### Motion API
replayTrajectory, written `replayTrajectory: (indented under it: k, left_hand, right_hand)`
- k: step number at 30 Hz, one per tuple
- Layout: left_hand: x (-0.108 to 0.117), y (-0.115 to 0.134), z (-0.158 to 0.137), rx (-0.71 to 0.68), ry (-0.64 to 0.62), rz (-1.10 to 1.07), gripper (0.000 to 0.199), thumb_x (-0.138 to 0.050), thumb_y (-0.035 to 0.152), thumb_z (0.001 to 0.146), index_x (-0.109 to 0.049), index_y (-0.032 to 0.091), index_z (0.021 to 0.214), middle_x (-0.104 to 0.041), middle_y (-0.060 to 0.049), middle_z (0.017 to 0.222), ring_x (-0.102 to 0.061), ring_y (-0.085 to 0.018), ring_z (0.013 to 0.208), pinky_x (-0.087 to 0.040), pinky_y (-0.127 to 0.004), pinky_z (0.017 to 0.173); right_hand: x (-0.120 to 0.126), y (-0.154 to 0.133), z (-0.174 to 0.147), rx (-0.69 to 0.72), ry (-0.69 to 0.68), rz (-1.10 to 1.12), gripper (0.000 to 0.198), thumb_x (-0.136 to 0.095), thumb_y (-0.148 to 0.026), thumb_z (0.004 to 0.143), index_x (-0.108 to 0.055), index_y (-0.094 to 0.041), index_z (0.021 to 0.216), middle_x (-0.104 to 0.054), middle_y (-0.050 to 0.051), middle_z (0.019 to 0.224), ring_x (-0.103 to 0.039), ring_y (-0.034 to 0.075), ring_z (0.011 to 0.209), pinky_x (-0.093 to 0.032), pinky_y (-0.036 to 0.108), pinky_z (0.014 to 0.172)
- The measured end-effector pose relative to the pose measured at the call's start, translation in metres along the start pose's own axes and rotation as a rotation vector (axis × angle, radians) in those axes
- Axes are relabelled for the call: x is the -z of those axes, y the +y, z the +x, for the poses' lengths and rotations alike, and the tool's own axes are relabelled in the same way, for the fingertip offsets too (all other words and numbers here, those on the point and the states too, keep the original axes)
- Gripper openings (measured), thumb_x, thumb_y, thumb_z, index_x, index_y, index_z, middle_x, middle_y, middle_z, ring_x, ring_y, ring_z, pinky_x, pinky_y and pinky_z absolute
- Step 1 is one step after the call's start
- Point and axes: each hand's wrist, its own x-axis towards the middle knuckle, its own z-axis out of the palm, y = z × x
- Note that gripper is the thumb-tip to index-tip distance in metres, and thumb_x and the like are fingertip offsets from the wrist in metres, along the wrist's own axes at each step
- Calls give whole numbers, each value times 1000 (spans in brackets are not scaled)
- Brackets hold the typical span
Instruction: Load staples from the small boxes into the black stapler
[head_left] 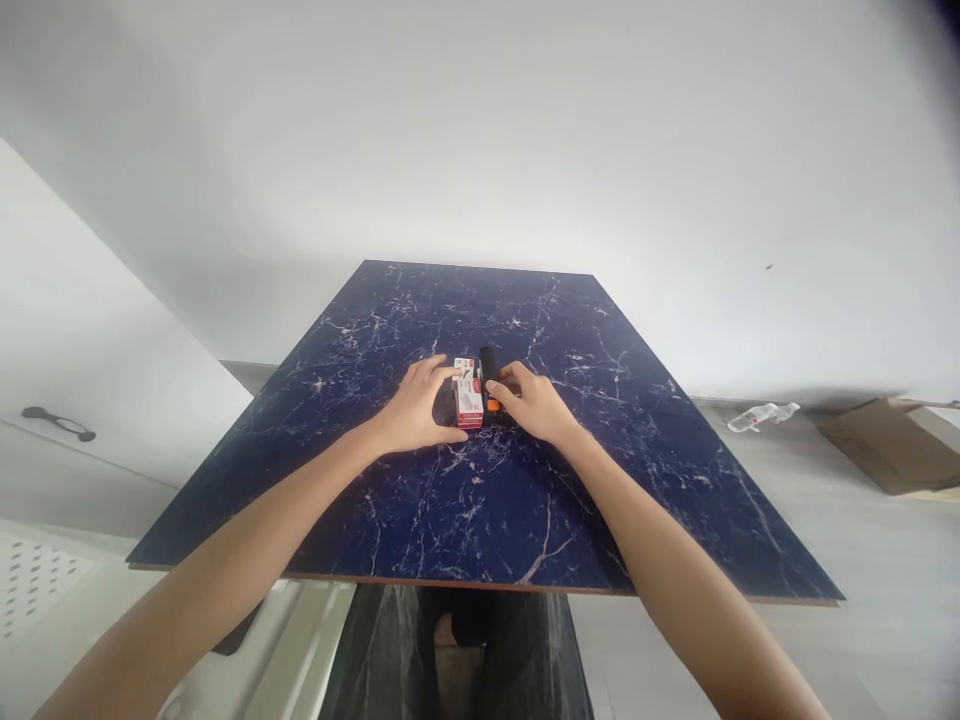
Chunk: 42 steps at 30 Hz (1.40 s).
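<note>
Small red-and-white cartons (469, 403) sit together near the middle of the dark blue marbled table. My left hand (420, 405) curves around their left side, index fingertip on the upper part and thumb by the near edge, bracketing the nearer carton. Right beside the cartons lies a slim black object (488, 368) with an orange part (493, 405) at its near end; its exact kind is unclear. My right hand (532, 400) has thumb and fingers closed on this black object from the right. The fingers partly cover it.
The table (472, 520) has a straight near edge close to my legs. A white wall rises behind it. On the floor at right are a clear plastic bottle (761, 417) and a cardboard box (889, 445). A white cabinet door with a dark handle (58, 424) stands left.
</note>
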Motion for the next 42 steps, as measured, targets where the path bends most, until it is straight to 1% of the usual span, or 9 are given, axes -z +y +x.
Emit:
replayTrajectory:
  k: [2, 4, 8, 15, 20, 26, 33, 37, 42]
  left_hand:
    - [-2, -6, 2, 59, -35, 15, 107, -81, 65, 66, -33, 26, 153, -28, -18, 161, -15, -47, 148, -27, -68, 113]
    - [-5, -8, 4, 79, -81, 15, 97, -75, 67, 72, -39, 24, 152, -37, -18, 157, -16, -48, 148, -26, -69, 112]
    - [-10, -3, 3, 19, -94, 38, 72, -69, 63, 80, -55, 28, 142, -49, -13, 150, -22, -46, 146, -27, -67, 112]
    - [-9, -4, 12, -53, -38, 40, 62, -73, 60, 78, -66, 28, 131, -62, -10, 137, -46, -40, 131, -32, -61, 111]
    - [-20, -4, 39, -67, -8, 26, 60, -78, 60, 73, -71, 27, 123, -68, -11, 126, -53, -39, 124, -38, -58, 106]
    - [-66, 22, 113, -167, -12, 72, 58, -79, 59, 73, -73, 21, 117, -71, -13, 116, -59, -34, 114, -41, -49, 102]
    - [-149, 95, 204, -281, -32, 84, 53, -80, 57, 73, -72, 12, 100, -72, -15, 102, -58, -34, 109, -43, -44, 98]
    - [-177, 119, 223, -250, 3, 123, 56, -76, 63, 74, -71, 12, 97, -70, -18, 105, -53, -38, 112, -44, -47, 92]
    - [-172, 128, 206, -300, 92, 135, 50, -71, 64, 77, -71, 16, 91, -70, -15, 100, -49, -38, 112, -40, -50, 93]
  right_hand:
    - [0, -1, 0, 4, 2, -16, 27, -54, -49, 95, -58, -24, 103, -75, 7, 96, -70, 23, 83, -47, 31, 71]
    - [0, -1, -1, 13, 2, -28, 26, -54, -48, 95, -57, -24, 102, -75, 7, 95, -70, 23, 82, -47, 30, 70]
    - [-1, -1, -1, 32, 13, -39, 25, -54, -47, 95, -57, -24, 102, -75, 6, 95, -70, 22, 81, -46, 30, 70]
    - [-3, -2, -2, 36, 59, -79, 25, -54, -47, 96, -59, -23, 103, -75, 5, 90, -70, 21, 79, -46, 30, 72]
    - [10, 8, 3, 13, 110, -143, 25, -53, -45, 96, -61, -22, 103, -76, 6, 90, -71, 23, 82, -46, 30, 73]
    - [48, 60, 10, -119, 272, -215, 26, -49, -41, 97, -63, -21, 107, -75, 7, 90, -70, 24, 84, -45, 30, 74]
    - [126, 148, -17, -233, 415, -318, 41, -39, -47, 101, -64, -20, 117, -75, 10, 100, -68, 27, 94, -46, 33, 82]
    - [146, 175, -28, -288, 452, -285, 48, -31, -52, 102, -65, -22, 118, -74, 10, 101, -67, 28, 93, -46, 36, 83]
    - [144, 174, -28, -293, 612, -287, 50, -36, -54, 100, -60, -20, 127, -68, 14, 116, -63, 30, 105, -46, 42, 92]
